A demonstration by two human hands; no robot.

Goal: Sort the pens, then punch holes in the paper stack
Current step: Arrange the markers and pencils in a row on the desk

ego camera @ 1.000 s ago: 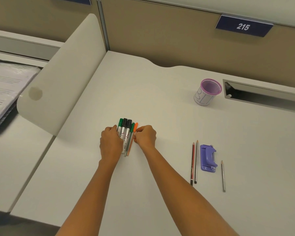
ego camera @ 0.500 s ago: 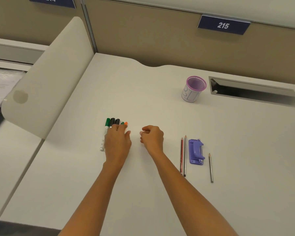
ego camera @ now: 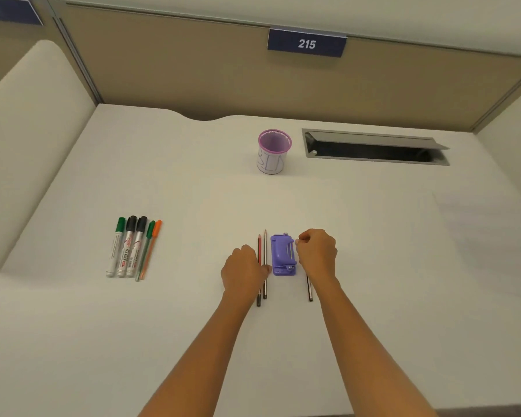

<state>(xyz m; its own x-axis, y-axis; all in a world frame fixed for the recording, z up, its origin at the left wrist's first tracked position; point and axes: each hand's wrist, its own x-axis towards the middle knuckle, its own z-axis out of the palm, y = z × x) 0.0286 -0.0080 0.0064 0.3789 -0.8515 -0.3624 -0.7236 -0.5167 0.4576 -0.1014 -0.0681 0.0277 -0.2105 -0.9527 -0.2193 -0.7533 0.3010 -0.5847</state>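
On the desk [ego camera: 193, 191], the purple hole punch [ego camera: 283, 255] points away between the curled left hand [ego camera: 244, 272] and nearer, curled right hand [ego camera: 316, 255]; holds unclear.

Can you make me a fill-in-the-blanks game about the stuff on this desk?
1. The navy rectangular sign reads ___.
2. The ___ plastic hole punch lies between the left hand and the right hand.
3. In the row of five capped pens, ___ have black caps.

Missing words: 215; purple; two.
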